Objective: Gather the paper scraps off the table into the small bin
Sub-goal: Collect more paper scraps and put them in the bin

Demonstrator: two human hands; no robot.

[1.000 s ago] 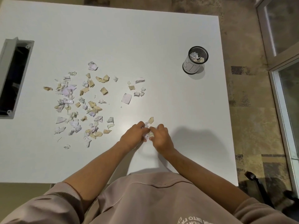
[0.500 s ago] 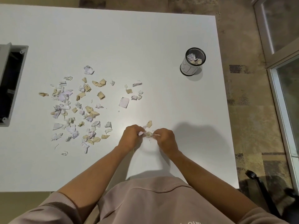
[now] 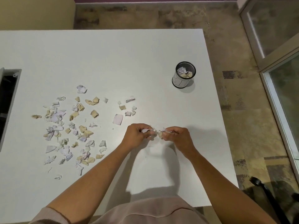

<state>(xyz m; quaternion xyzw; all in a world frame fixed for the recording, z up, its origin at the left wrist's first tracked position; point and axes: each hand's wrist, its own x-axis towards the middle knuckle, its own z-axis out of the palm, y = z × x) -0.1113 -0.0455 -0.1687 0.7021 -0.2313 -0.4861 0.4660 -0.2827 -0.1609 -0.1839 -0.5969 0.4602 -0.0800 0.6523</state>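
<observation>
Several white, lilac and tan paper scraps (image 3: 71,126) lie scattered over the left half of the white table (image 3: 113,62). A small black mesh bin (image 3: 183,76) stands at the far right of the table with a few scraps inside. My left hand (image 3: 136,136) pinches a lilac scrap (image 3: 146,130) just above the table near the front middle. My right hand (image 3: 176,137) grips a small bunch of white and tan scraps (image 3: 161,133). The two hands are a few centimetres apart. A flat lilac piece (image 3: 117,119) lies just left of my left hand.
A grey-framed cable opening (image 3: 8,101) is sunk into the table at the far left. The table's right edge runs close past the bin, with patterned floor beyond. A dark chair base (image 3: 258,183) shows at the lower right. A glass door frame (image 3: 275,78) stands at the right.
My hands have drawn apart, each keeping hold of scraps. The loose tan scrap that lay just beyond them is no longer on the table. The camera has tilted, showing more floor beyond the table.
</observation>
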